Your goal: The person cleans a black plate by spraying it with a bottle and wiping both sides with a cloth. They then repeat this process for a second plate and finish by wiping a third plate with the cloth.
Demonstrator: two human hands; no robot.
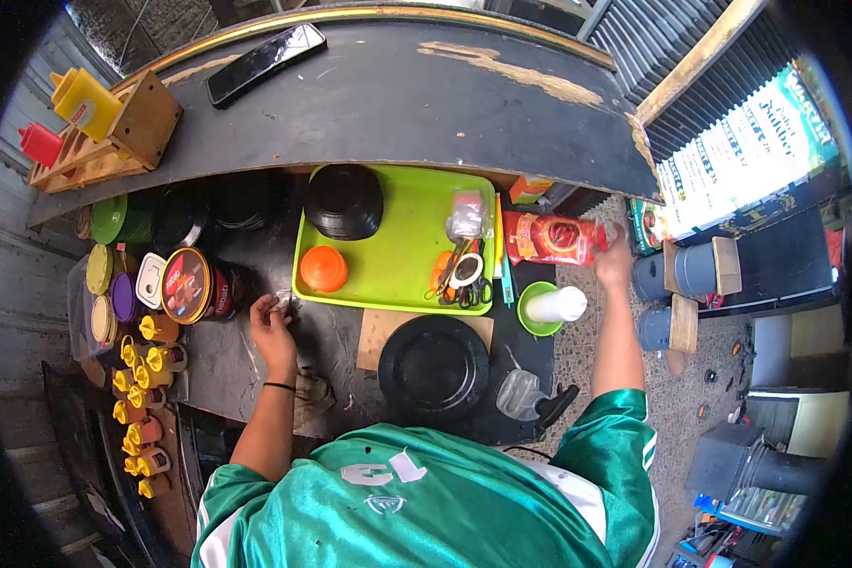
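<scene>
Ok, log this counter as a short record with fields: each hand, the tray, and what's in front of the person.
left hand: on the dark counter, fingers closed on a small shiny item, too small to identify
right hand: holding a red packet beside the tray
green tray: black bowls, orange lid, scissors
front: black plate on a wooden board
left edge: row of yellow squeeze bottles

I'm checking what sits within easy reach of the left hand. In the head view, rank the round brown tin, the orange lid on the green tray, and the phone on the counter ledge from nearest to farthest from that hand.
From the left hand:
1. Orange lid, just up and right, on the green tray.
2. Round brown tin, to the left on the dark worktop; nearly as close, a narrow call.
3. Phone, far up on the ledge.
</scene>
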